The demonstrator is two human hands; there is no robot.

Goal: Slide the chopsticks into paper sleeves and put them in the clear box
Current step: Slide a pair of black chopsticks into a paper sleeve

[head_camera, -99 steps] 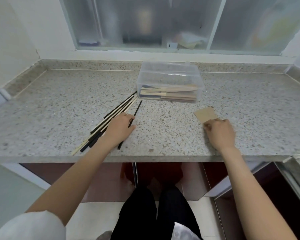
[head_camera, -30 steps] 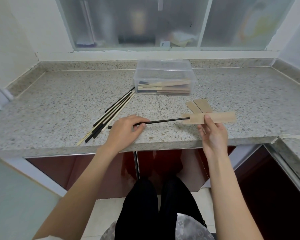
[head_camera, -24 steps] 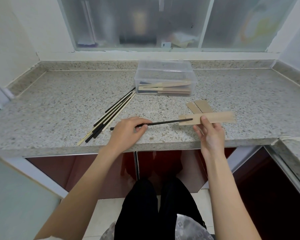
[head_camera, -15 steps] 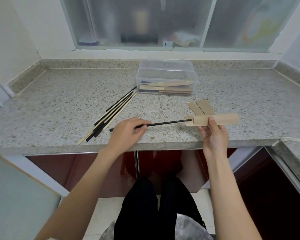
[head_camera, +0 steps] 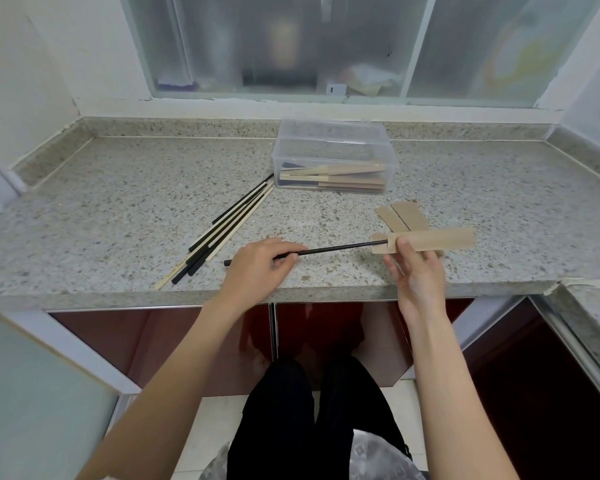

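My left hand (head_camera: 257, 265) pinches a black chopstick (head_camera: 336, 248), its tip at the mouth of the paper sleeve (head_camera: 426, 241) my right hand (head_camera: 416, 271) grasps above the table (head_camera: 118, 216); the clear box (head_camera: 333, 161) sits behind.

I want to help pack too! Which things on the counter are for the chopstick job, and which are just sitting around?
For the job: black chopstick, paper sleeve, spare sleeves, loose chopsticks, clear box, left hand, right hand.

Just there: window, cabinet doors.
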